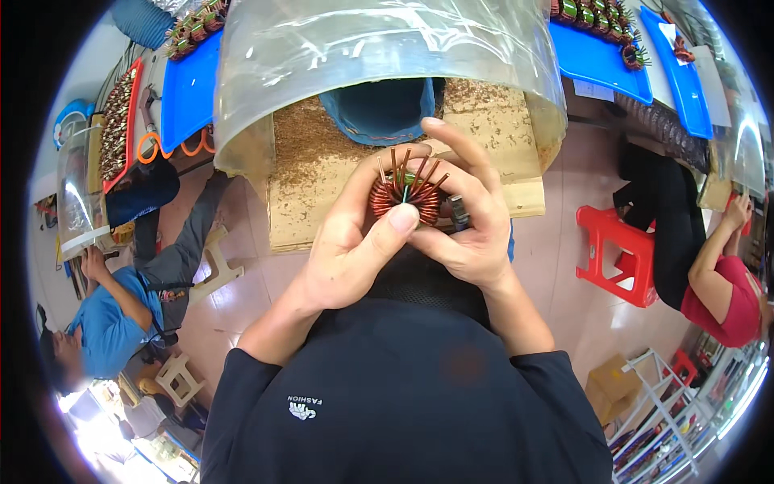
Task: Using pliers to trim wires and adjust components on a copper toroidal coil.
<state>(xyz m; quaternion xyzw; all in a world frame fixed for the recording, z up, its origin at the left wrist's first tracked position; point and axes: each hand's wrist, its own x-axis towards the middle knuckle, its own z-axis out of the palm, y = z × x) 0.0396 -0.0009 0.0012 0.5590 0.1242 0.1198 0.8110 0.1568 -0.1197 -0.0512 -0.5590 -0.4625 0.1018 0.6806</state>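
A ring-shaped copper wire coil (385,203) sits between my two hands, its several stiff wire ends fanning upward and away from me. My left hand (347,254) is closed on it, thumb pressed over the front of the windings. From the other side my right hand (480,238) also grips the coil, thumb near the left thumb and one finger raised away. A short dark, partly shiny piece (459,214) sticks out among my right fingers; its kind I cannot make out. The hidden fingertips lie behind the coil.
A clear curved plastic hood (387,48) arches over a debris-strewn cardboard sheet (298,194) and a blue round duct opening (379,109). Blue trays (191,93) with finished coils (597,20) flank it. People sit at both sides, near a red stool (617,254).
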